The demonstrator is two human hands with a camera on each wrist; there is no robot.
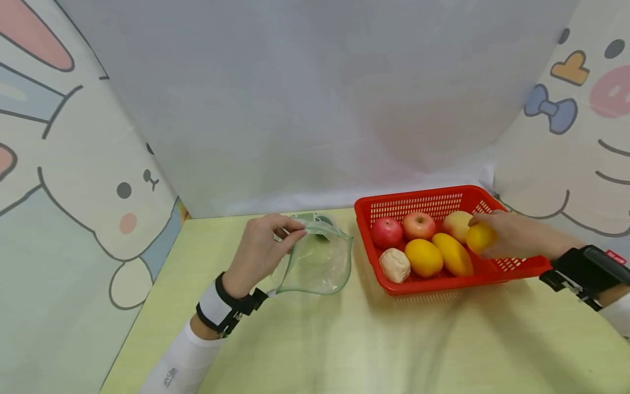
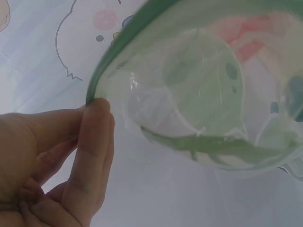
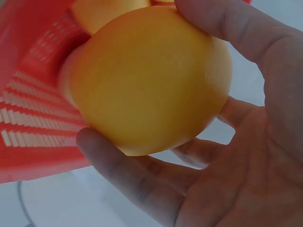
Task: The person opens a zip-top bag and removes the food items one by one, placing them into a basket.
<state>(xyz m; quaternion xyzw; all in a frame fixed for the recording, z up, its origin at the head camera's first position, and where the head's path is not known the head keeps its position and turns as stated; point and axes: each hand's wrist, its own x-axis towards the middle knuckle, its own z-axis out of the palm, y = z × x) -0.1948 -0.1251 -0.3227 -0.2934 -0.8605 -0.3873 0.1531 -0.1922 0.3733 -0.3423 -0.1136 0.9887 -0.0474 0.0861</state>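
Observation:
My left hand [image 1: 270, 246] pinches the rim of a clear plastic bag [image 1: 322, 268] with green trim between thumb and fingers. In the left wrist view the mouth of the bag gapes, and green printed shapes show on its film. Over the right end of a red basket [image 1: 418, 193], my right hand [image 1: 521, 235] grips a round yellow-orange fruit [image 3: 151, 85], thumb on one side and fingers on the other. Beside that fruit in the basket lies a pale yellow round fruit [image 1: 455, 225], partly hidden behind it.
Also in the basket are two red apples [image 1: 418, 225], a yellow round fruit [image 1: 424, 257], a yellow mango [image 1: 451, 254] and a cream-coloured lumpy piece [image 1: 395, 265]. A white backdrop [image 1: 320, 109] rises behind the pale yellow table [image 1: 315, 339], with cartoon-printed panels on both sides.

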